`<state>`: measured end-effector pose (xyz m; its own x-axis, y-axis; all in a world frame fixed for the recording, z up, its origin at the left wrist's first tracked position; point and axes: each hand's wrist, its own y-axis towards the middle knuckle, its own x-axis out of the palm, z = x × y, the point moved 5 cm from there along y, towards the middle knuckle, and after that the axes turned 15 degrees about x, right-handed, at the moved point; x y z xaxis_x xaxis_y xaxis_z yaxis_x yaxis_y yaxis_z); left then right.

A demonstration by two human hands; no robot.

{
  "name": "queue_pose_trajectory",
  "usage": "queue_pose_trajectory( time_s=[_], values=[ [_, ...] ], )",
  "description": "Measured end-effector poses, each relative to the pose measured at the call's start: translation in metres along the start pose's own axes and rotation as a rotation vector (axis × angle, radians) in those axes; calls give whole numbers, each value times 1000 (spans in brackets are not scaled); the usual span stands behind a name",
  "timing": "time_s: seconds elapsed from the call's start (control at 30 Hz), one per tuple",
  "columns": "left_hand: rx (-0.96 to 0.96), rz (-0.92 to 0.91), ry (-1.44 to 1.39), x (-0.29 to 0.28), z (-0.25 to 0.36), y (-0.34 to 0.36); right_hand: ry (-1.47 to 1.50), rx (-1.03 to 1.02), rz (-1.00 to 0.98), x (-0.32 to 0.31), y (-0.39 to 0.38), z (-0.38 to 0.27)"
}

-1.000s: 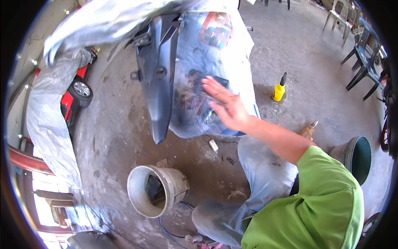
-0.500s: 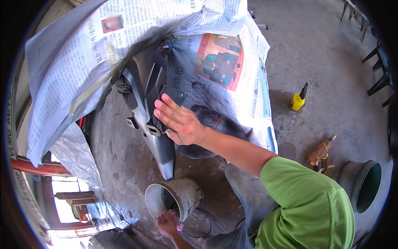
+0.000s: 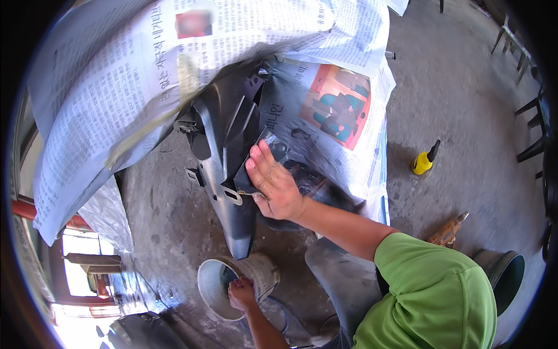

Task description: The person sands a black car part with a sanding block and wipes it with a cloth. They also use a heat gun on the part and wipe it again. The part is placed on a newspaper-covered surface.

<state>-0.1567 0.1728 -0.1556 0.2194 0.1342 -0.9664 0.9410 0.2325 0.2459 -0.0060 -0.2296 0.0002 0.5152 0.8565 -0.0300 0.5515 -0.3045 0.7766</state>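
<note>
A dark, narrow motorcycle-like body panel [image 3: 237, 224] with metal brackets and slots points down between newspaper sheets. My right hand [image 3: 279, 187] lies on its right side, fingers stretched out flat and the thumb beside a slotted bracket [image 3: 232, 195]. Whether something thin is under that palm, I cannot tell. Below the panel's tip, a worn pale bucket [image 3: 268, 276] leans with its mouth to the left. My left hand [image 3: 242, 294] is at the bucket's mouth with its fingers curled closed. What those fingers hold is hidden.
Newspaper [image 3: 116, 75] drapes over and around the panel, taped in places. A yellow bottle with a black nozzle [image 3: 422, 163], an orange-brown tool [image 3: 447, 231] and a dark bucket [image 3: 504, 279] stand or lie on the concrete to the right. Dark chairs [image 3: 532, 125] line the far right.
My left hand has moved up into the bucket's mouth; the pink cloth-like piece seen in it before is now out of sight. My right hand remains flat on the panel while the view shifts.
</note>
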Motion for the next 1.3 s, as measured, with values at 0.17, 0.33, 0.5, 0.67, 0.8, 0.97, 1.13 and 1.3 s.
queue_pose_trajectory(
  time_s=[0.17,0.33,0.5,0.67,0.8,0.97,1.13,1.3],
  values=[
    [40,-64,11,-3,6,1,-14,9,155,-9,48,-4],
    [126,-149,28,-1,10,18,-122,-29,25,-5,14,-5],
    [150,-228,60,11,4,30,-117,64,205,-6,45,-13],
    [133,-278,81,10,17,32,-194,-45,71,-12,13,-4],
    [136,-293,108,7,14,26,-134,45,254,-13,51,-10],
    [103,-288,46,5,8,25,-224,-142,37,-6,-3,-13],
    [163,-249,-1,19,9,32,-172,14,248,-20,56,-5],
    [126,-253,23,20,2,33,-271,-153,-20,-13,3,0]
  ],
)
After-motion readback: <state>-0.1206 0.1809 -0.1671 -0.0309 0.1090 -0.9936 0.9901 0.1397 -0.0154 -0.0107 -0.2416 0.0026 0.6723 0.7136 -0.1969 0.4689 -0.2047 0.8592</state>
